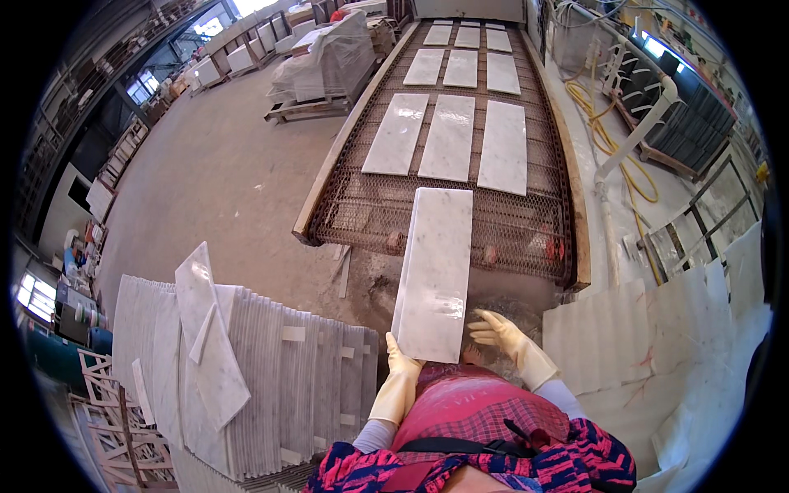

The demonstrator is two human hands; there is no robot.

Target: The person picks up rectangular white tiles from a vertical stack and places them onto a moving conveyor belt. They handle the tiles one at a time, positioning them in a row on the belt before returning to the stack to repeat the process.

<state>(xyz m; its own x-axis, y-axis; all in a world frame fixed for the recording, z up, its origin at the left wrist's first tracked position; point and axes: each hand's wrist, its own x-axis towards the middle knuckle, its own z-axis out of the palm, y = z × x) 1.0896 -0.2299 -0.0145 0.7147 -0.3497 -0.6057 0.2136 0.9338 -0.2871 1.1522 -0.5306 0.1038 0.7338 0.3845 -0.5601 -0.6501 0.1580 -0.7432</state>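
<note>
Two white marble tiles (438, 275) lie one nearly over the other in front of me, their far ends overlapping the near end of a mesh conveyor belt (362, 209). At their near left corner my left hand (401, 366), in a cream rubber glove, is closed on the edge; the fingers underneath are hidden. My right hand (503, 335), gloved the same way, is beside the near right edge with its fingers spread and nothing in it. Farther up the belt, several wet marble tiles (446, 135) lie flat in rows of three.
To my left stands a long row of upright marble tiles (271, 361), with a loose slab (205, 329) leaning across it. Whitish sheets (641, 337) cover a surface at my right. A wrapped pallet load (325, 70) stands beyond the belt's left rail. A yellow hose (604, 131) runs along the right.
</note>
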